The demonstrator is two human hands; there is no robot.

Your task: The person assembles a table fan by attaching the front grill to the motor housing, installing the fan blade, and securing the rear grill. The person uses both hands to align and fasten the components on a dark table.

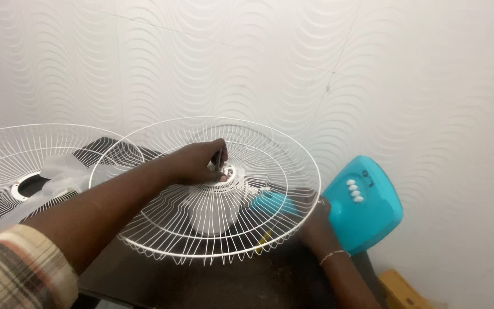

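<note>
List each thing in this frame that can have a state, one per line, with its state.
Left hand: closed on a small dark tool at the grille's hub.
Right hand: gripping the grille's rim.
Wire fan grille: seated over the white motor, tilted.
Second grille: lying flat, apart.
Blue fan base: on its side.

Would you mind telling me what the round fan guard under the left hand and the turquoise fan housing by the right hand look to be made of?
Fan guard: apparently thin metal wire with a white coating, judging by the fine, even spokes and rings; the coating type is unclear.
Turquoise housing: most likely moulded plastic, smooth and slightly glossy, with rounded corners and white buttons.
</note>
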